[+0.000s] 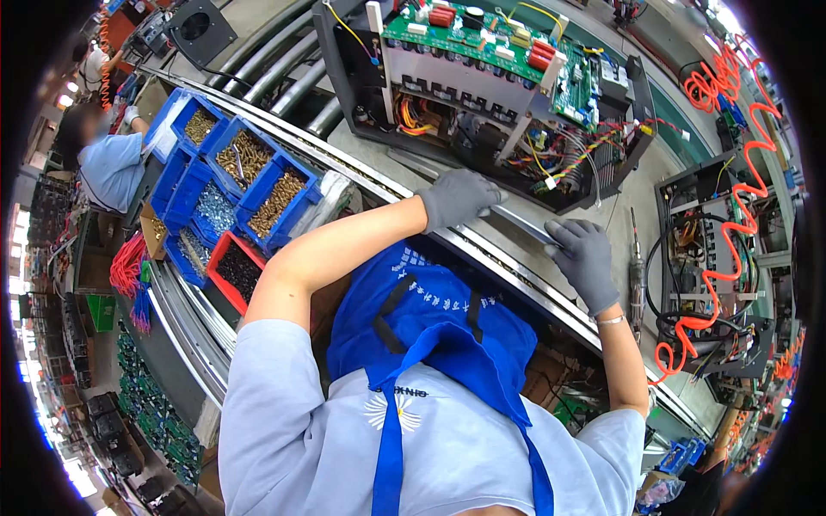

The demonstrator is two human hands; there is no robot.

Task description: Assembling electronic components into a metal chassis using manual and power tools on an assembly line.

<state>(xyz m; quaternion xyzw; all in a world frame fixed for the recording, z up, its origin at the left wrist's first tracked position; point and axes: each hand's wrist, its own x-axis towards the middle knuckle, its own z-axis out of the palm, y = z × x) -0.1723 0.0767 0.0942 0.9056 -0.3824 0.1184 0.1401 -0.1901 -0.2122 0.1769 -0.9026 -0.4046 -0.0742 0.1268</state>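
Note:
Both hands wear grey gloves and are at a long, narrow metal strip [523, 225] held in front of an open black equipment chassis [361, 112]. My left hand [460, 199] is closed around the strip's middle part. The strip's right end is gripped by my right hand [585, 262], between thumb and fingers. A green circuit board [469, 47] with red and white components lies across the top of the chassis. Loose coloured wires [594, 142] hang from its right part.
Blue bins [237, 129] of brass and silver screws, and a red bin [225, 279] of black ones, stand at left. Metal rollers [275, 69] lie behind. A screwdriver [635, 279] and orange coiled hose [731, 232] are at right, near another chassis [667, 206]. A co-worker [112, 168] sits far left.

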